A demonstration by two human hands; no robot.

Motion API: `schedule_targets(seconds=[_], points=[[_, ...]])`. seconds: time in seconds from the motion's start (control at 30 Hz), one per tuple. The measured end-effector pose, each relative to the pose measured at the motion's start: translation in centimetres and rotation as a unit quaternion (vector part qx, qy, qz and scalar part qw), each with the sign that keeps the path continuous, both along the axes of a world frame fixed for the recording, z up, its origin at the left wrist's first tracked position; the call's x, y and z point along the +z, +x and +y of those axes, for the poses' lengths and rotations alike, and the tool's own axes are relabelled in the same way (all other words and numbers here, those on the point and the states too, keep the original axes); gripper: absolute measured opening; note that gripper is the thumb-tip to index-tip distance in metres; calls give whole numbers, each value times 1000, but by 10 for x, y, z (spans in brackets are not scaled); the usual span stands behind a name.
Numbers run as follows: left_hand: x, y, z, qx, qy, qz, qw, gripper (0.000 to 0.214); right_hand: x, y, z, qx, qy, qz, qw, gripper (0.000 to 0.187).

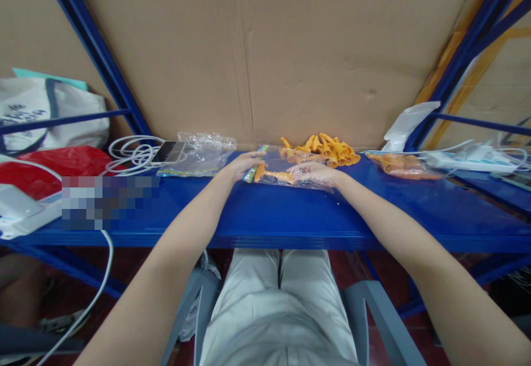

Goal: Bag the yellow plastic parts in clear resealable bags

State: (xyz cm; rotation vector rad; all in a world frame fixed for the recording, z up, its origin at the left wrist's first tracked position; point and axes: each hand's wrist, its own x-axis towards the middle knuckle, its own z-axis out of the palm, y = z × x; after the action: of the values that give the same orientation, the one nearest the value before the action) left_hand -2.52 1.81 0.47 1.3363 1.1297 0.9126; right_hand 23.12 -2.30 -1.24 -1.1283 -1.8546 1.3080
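My left hand (248, 165) pinches the left end of a clear plastic bag (271, 156), where a colourful printed strip shows. Horn-shaped orange plastic pieces (262, 174) lie within the bag, low between my hands. At the bag's right end my right hand (318, 172) has its fingers curled at the plastic, close to the orange pieces. Whether those fingers are inside the bag or over it, I cannot tell. Just behind my right hand rests a heap of loose orange horn-shaped pieces (327, 149).
Flat clear bags (203, 158) lie at the left beside a phone (169, 152) and coiled white cable (135, 153). To the right is a filled bag of orange pieces (400, 166) near a white power strip (473, 160). Cardboard (290, 51) stands behind the blue table (269, 211).
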Motion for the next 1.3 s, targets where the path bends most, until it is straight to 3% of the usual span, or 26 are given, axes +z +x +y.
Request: schedule_targets(seconds=[0.2,0.37,0.47,0.6,0.83,0.93,1.03,1.17,1.3], points=[[0,2,-3,42,28,61,997,40,2,0,-3,-19,-3,24,1000,34],[-3,-5,7,115,77,211,968,40,9,8,3,-147,65,-56,985,26],[-7,-13,15,161,130,326,922,43,12,18,9,-236,144,-142,951,28],[-10,-19,17,180,189,424,867,39,14,31,14,-315,257,-264,874,34],[-2,-13,-5,216,259,471,815,52,17,36,7,-356,256,-393,808,43],[-2,-8,-5,191,314,457,810,56,18,39,5,-390,253,-413,783,41],[-6,-4,2,119,317,462,820,53,18,46,6,-400,238,-440,768,38],[-13,-2,10,-29,225,490,841,46,18,52,7,-373,192,-463,781,40],[-15,-3,12,-44,222,481,847,45,19,52,6,-352,181,-470,789,40]])
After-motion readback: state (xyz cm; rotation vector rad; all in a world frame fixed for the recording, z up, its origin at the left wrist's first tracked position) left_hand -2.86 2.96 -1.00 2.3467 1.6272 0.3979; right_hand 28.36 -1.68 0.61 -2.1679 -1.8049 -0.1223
